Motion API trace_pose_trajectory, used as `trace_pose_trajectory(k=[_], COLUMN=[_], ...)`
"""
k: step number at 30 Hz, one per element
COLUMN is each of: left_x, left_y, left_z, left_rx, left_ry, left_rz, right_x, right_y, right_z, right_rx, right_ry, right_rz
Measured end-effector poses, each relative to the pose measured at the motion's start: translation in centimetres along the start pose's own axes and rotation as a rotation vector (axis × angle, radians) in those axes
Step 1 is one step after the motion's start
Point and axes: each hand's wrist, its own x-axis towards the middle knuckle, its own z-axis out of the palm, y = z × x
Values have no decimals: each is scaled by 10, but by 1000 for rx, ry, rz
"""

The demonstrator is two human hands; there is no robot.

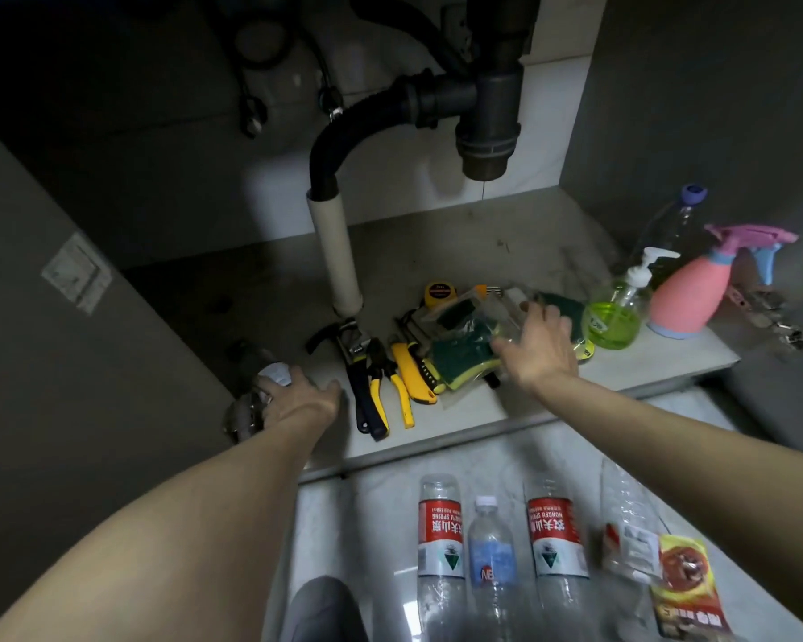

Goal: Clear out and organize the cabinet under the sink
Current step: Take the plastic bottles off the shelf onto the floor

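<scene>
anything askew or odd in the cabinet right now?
Yes. The yellow-handled pliers, yellow utility knife and green-and-yellow scrub sponges in clear wrap lie in a loose overlapping heap on the cabinet floor, which looks scuffed and stained.

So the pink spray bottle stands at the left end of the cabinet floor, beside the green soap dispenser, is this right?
Not quite: the head view shows the pink spray bottle at the right end of the cabinet floor. It does stand beside the green soap dispenser.
</scene>
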Motion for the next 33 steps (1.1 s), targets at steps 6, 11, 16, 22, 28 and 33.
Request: trace_pose_trajectory(k=[6, 11, 16, 22, 28, 33], left_x=[-2, -33, -98, -197, -294, -336], left_y=[0, 22, 50, 47, -31, -94], left_z=[1, -10, -9, 18, 97, 136], left_rx=[-139, -425, -503, -342, -61, 52], left_ry=[18, 159, 197, 22, -426, -596], left_rz=[-19, 7, 235, 708, 903, 801], right_x=[2, -14, -63, -137, -210, -241], right_y=[2, 18, 64, 152, 232, 255], right_z=[8, -16, -61, -96, -100, -90], right_rx=[171, 599, 697, 749, 552, 524], right_ry=[-50, -14, 7, -151, -233, -365], right_rz=[165, 273, 243, 461, 644, 682])
